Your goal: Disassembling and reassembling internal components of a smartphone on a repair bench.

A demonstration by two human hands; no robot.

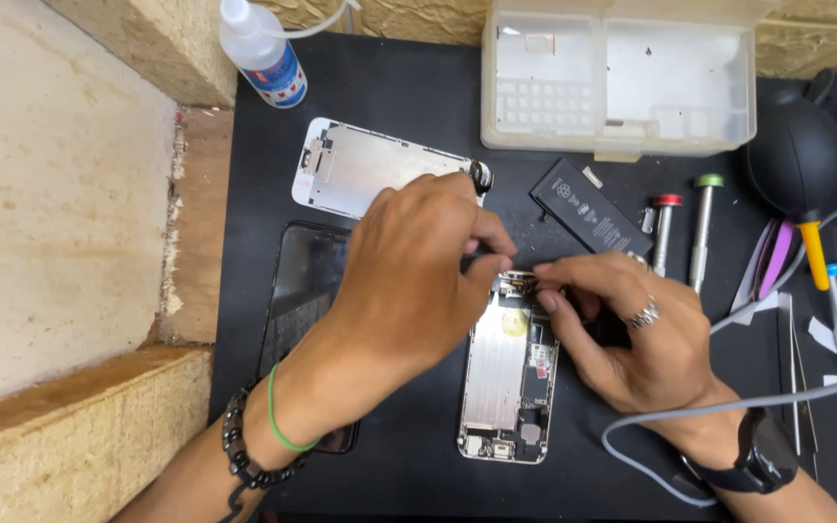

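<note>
Opened phone body (508, 387) lies flat on the black mat (409, 116), back shell up-facing with insides exposed – use it as the landmark. Both hands meet at its top edge. Left hand (409, 281) comes in from the lower left, fingers pinched together on a thin dark tool (481, 260) whose tip sits at the phone's top edge; green band and black bead bracelet on that wrist. Right hand (632, 334) rests just right of the phone, ring on one finger, black watch on the wrist; its fingertips (546, 291) are closed together at the phone's top right corner, on some small part too tiny to make out – cannot tell what.

Left of the phone: a dark glass panel (302, 291), partly under the left forearm. Above-left: detached white screen assembly (360, 169), metal back showing. Above-right, near the right hand: black battery (588, 208). Further right: two screwdrivers, red-capped (666, 228) and green-capped (702, 223), then a black air blower (794, 160) with yellow nozzle. Well above the phone: translucent plastic parts box (622, 77), lid open. Far upper left: squeeze bottle (263, 53). A grey cable (709, 412) curls beside the right wrist.
</note>
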